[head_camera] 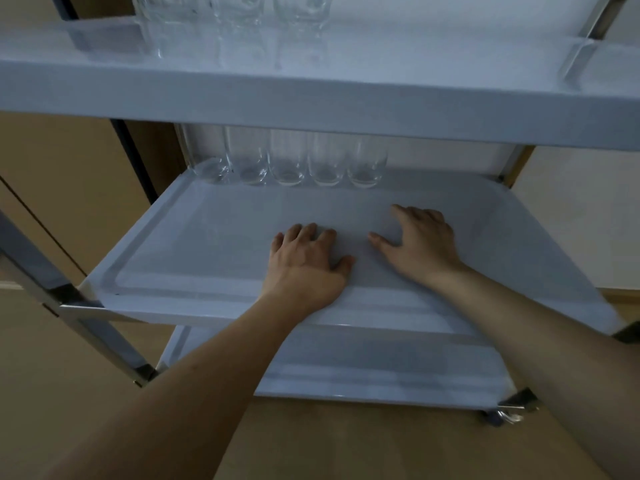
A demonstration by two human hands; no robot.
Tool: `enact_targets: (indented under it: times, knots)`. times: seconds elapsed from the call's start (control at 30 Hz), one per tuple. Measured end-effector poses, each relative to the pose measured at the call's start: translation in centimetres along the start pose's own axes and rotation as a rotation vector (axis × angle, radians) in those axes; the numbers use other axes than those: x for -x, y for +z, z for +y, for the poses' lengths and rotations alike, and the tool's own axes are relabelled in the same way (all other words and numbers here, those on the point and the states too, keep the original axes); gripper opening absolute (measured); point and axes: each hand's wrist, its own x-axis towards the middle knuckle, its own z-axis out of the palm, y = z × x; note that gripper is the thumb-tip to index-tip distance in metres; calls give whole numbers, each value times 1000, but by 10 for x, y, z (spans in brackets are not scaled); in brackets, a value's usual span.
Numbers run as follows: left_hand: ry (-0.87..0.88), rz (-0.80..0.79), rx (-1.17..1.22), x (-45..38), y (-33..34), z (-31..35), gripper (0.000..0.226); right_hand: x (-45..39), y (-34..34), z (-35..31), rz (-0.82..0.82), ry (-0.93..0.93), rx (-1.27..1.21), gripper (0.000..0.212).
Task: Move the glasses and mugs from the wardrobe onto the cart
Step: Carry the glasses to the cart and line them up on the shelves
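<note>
Glasses [287, 157] already stood along the back of the cart's middle shelf [221, 233], while left hand [306, 261] and right hand [420, 242] lay flat, fingers spread, holding nothing.

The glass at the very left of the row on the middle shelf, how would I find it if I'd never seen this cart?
Find the cart's middle shelf, where both hands lie. Five clear glasses stand along its back edge. Yours is the leftmost glass, nearest the shelf's left corner, with no glass on its left.
</note>
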Motion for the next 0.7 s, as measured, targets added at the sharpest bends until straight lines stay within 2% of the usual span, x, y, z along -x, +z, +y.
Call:
enact_targets:
  times: [0.1, 0.33, 0.57, 0.7]
  knots:
    - [-1, 6, 69, 3, -3, 2, 62, 23, -8, -5, -24, -7, 10, 77]
    - [5, 20, 223, 10, -17, 3, 50, 79, -11, -7, -31, -41, -29, 78]
    - [-7, -160, 189, 49, -56, 19, 54, 117, -46, -7, -176, 46, -136, 80]
    - [-47, -180, 230, 74, -103, 30, 52, 144, -80, -16, -253, 81, -193, 78]
